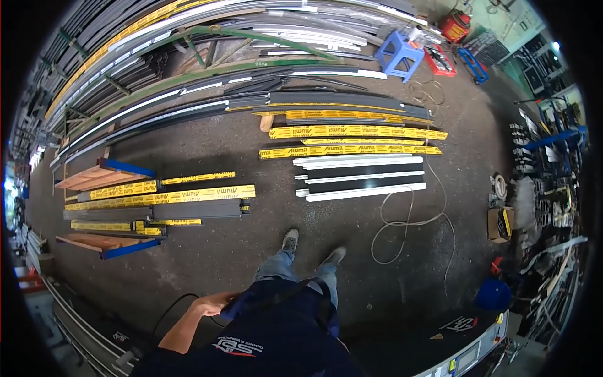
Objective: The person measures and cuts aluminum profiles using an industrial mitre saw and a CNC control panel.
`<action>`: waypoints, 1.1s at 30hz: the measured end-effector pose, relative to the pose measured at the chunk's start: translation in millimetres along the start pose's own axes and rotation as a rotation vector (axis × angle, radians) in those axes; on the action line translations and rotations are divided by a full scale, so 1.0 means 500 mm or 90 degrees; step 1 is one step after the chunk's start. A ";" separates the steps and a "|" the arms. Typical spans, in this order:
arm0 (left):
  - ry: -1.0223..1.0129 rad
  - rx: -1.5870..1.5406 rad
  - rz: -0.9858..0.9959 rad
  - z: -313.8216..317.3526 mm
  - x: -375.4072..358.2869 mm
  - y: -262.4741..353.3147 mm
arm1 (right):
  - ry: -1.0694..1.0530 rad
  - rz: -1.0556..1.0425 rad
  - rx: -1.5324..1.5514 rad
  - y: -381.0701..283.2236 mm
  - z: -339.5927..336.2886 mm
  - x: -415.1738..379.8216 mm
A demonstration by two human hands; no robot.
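Navy shirt (282,332), being worn, reads "DOORS & WINDOWS"; the left hand (212,305) is at its edge, whether gripping I cannot tell; the right hand is out of view. Beyond the shoes (291,240), yellow-wrapped profiles (358,132) marked "Alumil" lie above the floor (352,226).

Two wooden supports (94,176) with blue ends, two shoes (291,240), one left hand (212,304), one blue stool (398,49) over there, one red tray (443,71), one cardboard box (495,225)
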State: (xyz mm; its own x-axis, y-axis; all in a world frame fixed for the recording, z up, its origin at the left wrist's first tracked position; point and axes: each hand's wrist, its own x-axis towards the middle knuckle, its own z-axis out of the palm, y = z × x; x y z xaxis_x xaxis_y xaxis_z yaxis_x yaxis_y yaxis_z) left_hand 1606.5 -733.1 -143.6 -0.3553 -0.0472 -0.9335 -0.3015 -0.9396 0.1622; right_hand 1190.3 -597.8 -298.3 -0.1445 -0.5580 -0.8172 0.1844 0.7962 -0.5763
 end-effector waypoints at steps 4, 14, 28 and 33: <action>0.059 -0.028 0.182 0.079 0.017 -0.024 | -0.092 0.006 0.135 -0.024 -0.087 -0.016; 0.394 -0.075 0.444 0.328 0.153 0.066 | -0.244 0.237 0.187 -0.164 -0.438 0.073; 0.366 -0.114 0.361 0.529 0.140 0.218 | -0.244 -0.085 -0.201 -0.655 -0.481 0.085; 0.374 -0.213 0.418 0.581 0.128 0.219 | -0.252 -0.070 -0.256 -0.763 -0.496 0.095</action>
State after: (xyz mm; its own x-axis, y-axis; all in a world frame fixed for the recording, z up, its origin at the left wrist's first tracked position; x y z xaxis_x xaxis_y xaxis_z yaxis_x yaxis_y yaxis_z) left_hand 1293.8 -740.4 -92.6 0.1665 -0.6794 -0.7146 0.1030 -0.7088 0.6979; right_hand 872.0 -870.0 -114.0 0.2480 -0.6257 -0.7396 -0.2064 0.7118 -0.6714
